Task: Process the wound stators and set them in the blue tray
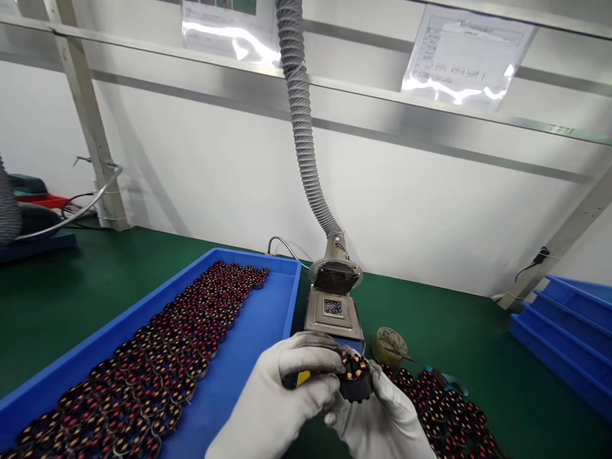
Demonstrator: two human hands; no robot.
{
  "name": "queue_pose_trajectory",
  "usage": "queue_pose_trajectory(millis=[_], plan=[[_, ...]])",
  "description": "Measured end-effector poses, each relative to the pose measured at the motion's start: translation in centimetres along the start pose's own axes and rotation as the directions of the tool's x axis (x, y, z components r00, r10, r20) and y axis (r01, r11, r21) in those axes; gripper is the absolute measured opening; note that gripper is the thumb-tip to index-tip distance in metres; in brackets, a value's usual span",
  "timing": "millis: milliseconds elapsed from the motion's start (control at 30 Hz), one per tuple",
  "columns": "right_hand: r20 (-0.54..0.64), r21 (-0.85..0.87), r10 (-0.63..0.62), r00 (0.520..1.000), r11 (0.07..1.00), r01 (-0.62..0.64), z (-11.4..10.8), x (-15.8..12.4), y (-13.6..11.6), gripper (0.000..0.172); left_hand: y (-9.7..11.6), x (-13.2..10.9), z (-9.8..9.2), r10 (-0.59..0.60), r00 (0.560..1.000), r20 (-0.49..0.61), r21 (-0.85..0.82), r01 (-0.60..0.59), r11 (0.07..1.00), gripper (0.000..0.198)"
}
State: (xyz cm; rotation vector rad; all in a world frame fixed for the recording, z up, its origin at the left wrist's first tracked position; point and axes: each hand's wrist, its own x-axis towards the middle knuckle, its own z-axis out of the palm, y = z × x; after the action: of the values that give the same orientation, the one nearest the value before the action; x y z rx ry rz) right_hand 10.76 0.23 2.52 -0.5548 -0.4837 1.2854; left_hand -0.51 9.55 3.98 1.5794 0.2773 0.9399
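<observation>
Both my hands wear white gloves with dark smudged fingertips. My right hand [382, 411] is closed around a small black motor stator [355, 379] with copper windings on top. From the left, my left hand [291, 389] pinches a yellow-and-black object [303, 377], mostly hidden by the fingers, so its kind cannot be made out. The left fingertips reach the near side of the stator. Just behind the hands stands a metal solder pot [335, 312] with a square opening of shiny metal.
A blue tray [275, 312] holds many stators in rows at left. More stators [449, 408] lie loose at right, near a round tin [389, 347] and a blue-handled tool [454, 384]. A fume hose [303, 121] hangs above the pot. Blue trays [564, 338] are stacked far right.
</observation>
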Motion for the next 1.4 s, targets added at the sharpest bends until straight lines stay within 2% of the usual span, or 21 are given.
queue_pose_trajectory(millis=[133,200,233,300,333,400,433,467,500,567,667,733,800,867,933,1033,1100,1167,1267,1333,1400], plan=[[-0.062,-0.113,-0.143,0.988,0.984,0.135,0.3,0.6,0.4,0.039,0.2,-0.6,1.1,0.142,0.983,-0.117,-0.044,-0.148,0.988,0.019],[-0.143,-0.252,-0.337,0.931,0.922,0.295,0.1,0.9,0.9,0.039,0.5,-0.8,1.1,0.195,0.958,-0.210,-0.043,-0.209,0.977,0.012],[-0.177,-0.348,-0.461,0.870,0.856,0.382,0.0,1.0,1.2,0.038,0.7,-0.9,0.9,0.201,0.942,-0.268,-0.037,-0.219,0.975,0.011],[-0.165,-0.541,-0.694,0.701,0.658,0.524,-0.3,1.0,2.0,0.038,1.0,-0.8,0.6,0.154,0.930,-0.334,-0.021,-0.170,0.985,0.007],[-0.107,-0.626,-0.783,0.613,0.532,0.570,-0.5,1.0,2.4,0.038,1.1,-0.7,0.5,0.093,0.941,-0.326,-0.035,-0.110,0.993,0.008],[0.077,-0.764,-0.880,0.468,0.250,0.595,-0.7,0.8,3.2,0.042,0.9,-0.5,0.7,-0.086,0.978,-0.192,-0.141,0.059,0.988,0.023],[0.168,-0.816,-0.889,0.427,0.117,0.566,-0.8,0.7,3.6,0.046,0.7,-0.5,1.0,-0.149,0.983,-0.106,-0.212,0.125,0.969,0.027],[0.241,-0.853,-0.876,0.418,0.014,0.521,-0.9,0.5,3.9,0.048,0.4,-0.5,1.4,-0.181,0.982,-0.053,-0.289,0.158,0.944,0.027],[0.292,-0.877,-0.856,0.427,-0.062,0.476,-1.0,0.4,4.2,0.050,0.0,-0.5,1.8,-0.192,0.980,-0.042,-0.360,0.165,0.918,0.023],[0.348,-0.893,-0.834,0.428,-0.156,0.422,-1.0,0.3,4.6,0.053,-0.9,-0.6,2.4,-0.201,0.973,-0.114,-0.468,0.126,0.875,0.018],[0.368,-0.872,-0.866,0.339,-0.194,0.450,-1.2,0.5,4.6,0.061,-1.5,-0.6,2.1,-0.211,0.925,-0.316,-0.515,0.019,0.857,0.019],[0.343,-0.858,-0.894,0.287,-0.174,0.483,-1.2,0.6,4.4,0.065,-1.2,-0.5,1.5,-0.174,0.886,-0.430,-0.453,-0.044,0.890,0.021],[0.326,-0.846,-0.906,0.271,-0.151,0.512,-1.3,0.7,4.1,0.063,-0.6,-0.2,1.1,-0.173,0.909,-0.380,-0.379,0.017,0.925,0.024],[0.342,-0.839,-0.904,0.256,-0.172,0.516,-1.4,0.7,4.0,0.063,0.0,0.0,1.2,-0.256,0.946,-0.200,-0.360,0.172,0.917,0.029],[0.380,-0.833,-0.889,0.257,-0.208,0.512,-1.5,0.6,4.1,0.064,0.0,-0.1,1.6,-0.295,0.938,-0.179,-0.376,0.212,0.902,0.021],[0.411,-0.837,-0.858,0.307,-0.222,0.500,-1.6,0.3,4.0,0.067,-0.2,-0.5,1.8,-0.197,0.890,-0.411,-0.344,0.049,0.938,0.011],[0.407,-0.844,-0.846,0.344,-0.204,0.497,-1.6,0.1,3.8,0.071,-0.2,-0.7,1.6,-0.126,0.861,-0.493,-0.309,-0.038,0.950,0.010],[0.405,-0.840,-0.842,0.355,-0.190,0.508,-1.5,0.1,3.7,0.072,0.1,-0.7,1.3,-0.106,0.882,-0.459,-0.312,-0.048,0.949,0.013],[0.398,-0.824,-0.860,0.319,-0.182,0.537,-1.4,0.2,3.8,0.068,0.4,-0.4,1.1,-0.162,0.951,-0.263,-0.350,0.063,0.935,0.024],[0.380,-0.819,-0.879,0.287,-0.175,0.546,-1.3,0.4,4.1,0.062,0.3,-0.3,1.2,-0.214,0.959,-0.185,-0.394,0.127,0.910,0.024],[0.353,-0.825,-0.895,0.272,-0.161,0.541,-1.2,0.5,4.5,0.058,0.2,-0.3,1.3,-0.255,0.952,-0.170,-0.416,0.165,0.894,0.020]])
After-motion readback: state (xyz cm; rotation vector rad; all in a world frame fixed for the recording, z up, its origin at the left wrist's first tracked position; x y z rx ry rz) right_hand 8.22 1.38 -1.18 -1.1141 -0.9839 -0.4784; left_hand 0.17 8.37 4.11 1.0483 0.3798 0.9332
